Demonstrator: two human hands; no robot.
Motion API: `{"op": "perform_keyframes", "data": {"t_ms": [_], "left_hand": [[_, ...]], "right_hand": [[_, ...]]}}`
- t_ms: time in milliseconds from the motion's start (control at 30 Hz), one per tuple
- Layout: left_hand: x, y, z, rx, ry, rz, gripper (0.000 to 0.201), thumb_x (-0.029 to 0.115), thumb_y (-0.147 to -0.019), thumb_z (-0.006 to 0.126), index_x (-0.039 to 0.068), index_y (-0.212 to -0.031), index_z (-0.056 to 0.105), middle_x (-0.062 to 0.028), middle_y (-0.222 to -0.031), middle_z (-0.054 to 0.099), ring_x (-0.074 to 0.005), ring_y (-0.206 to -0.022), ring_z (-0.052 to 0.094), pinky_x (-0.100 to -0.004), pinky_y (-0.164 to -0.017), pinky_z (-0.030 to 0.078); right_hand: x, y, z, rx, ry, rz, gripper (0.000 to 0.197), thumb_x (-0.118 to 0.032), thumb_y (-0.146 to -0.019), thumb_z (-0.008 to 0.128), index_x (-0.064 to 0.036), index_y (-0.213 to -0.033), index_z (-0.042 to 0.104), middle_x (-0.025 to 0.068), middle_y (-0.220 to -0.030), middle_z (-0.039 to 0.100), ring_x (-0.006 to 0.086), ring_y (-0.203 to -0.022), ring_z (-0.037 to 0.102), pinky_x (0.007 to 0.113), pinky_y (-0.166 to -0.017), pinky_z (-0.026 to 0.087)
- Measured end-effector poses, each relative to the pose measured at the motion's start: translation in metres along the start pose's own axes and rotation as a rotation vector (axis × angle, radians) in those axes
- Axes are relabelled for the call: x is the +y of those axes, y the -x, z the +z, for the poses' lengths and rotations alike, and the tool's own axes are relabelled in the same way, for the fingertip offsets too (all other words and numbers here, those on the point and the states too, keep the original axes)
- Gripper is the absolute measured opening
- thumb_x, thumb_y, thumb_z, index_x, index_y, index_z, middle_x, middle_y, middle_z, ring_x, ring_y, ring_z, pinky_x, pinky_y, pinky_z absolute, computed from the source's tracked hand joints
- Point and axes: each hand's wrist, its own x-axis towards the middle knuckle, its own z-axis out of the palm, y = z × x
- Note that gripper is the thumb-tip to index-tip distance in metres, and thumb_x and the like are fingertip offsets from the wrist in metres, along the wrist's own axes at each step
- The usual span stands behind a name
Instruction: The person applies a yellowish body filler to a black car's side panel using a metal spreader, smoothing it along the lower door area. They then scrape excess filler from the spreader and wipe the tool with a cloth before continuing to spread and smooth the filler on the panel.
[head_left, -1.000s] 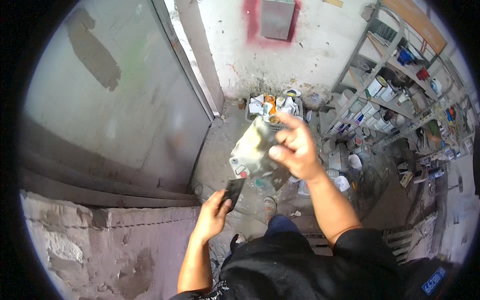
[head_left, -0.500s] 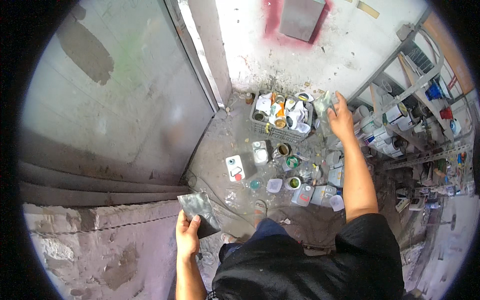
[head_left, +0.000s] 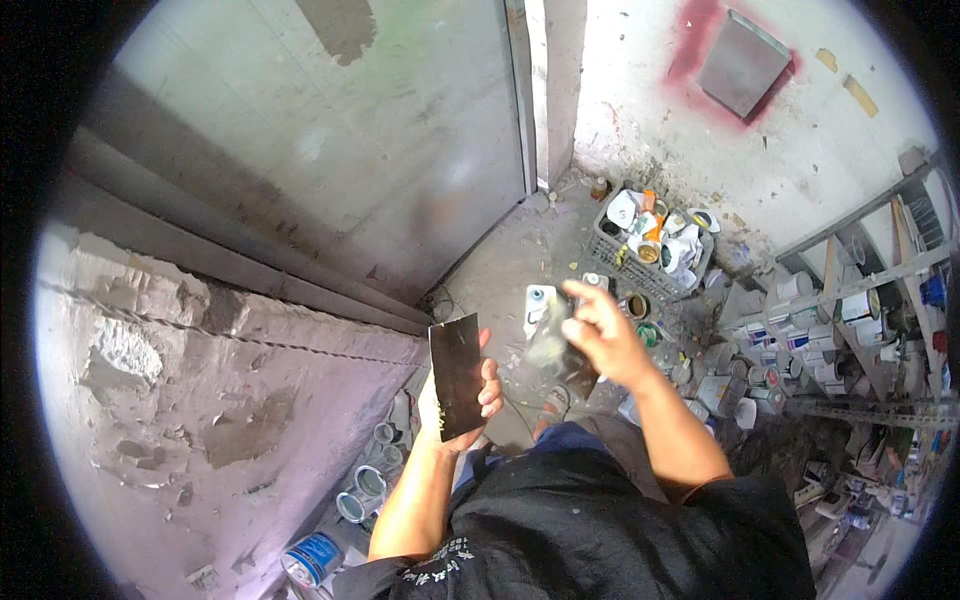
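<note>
The left hand grips one dark flat scraper blade, the right hand clutches one crumpled rag, above one crate of cans.

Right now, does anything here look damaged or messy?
Yes. The low wall at the left is cracked, with plaster broken away in patches. Paint cans lie scattered over the floor near a crammed crate, and a red overspray stain rings a grey panel on the white wall.

You get bright, soft daylight with faint shadows. Your right hand is blurry. The edges bend round and go black.
</note>
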Motion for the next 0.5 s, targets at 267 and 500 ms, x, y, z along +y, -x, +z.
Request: {"op": "perform_keyframes", "data": {"t_ms": [267,500], "left_hand": [[0.019,0.046,-0.031,-0.068,-0.078,-0.118,0.039,0.043,-0.099,0.044,0.015,-0.125,0.052,-0.0112,-0.093,0.057,-0.0240,-0.071,0.051,-0.0323,-0.053,0.042],[0.052,0.094,-0.032,0.135,-0.265,-0.180,0.047,0.053,-0.101,0.040,0.014,-0.123,0.053,-0.0058,-0.091,0.058,-0.0178,-0.068,0.053,-0.0276,-0.047,0.043]], "right_hand": [[-0.044,-0.006,0.097,-0.083,0.391,0.045,0.055,-0.028,-0.089,0.069,-0.0064,-0.135,0.048,0.0114,-0.081,0.066,0.0209,-0.074,0.065,0.035,-0.070,0.051],[-0.092,-0.013,0.149,-0.245,0.722,-0.249,0.055,-0.030,-0.085,0.071,-0.0086,-0.132,0.051,0.0217,-0.094,0.069,0.0369,-0.086,0.069,0.042,-0.075,0.054]]}}
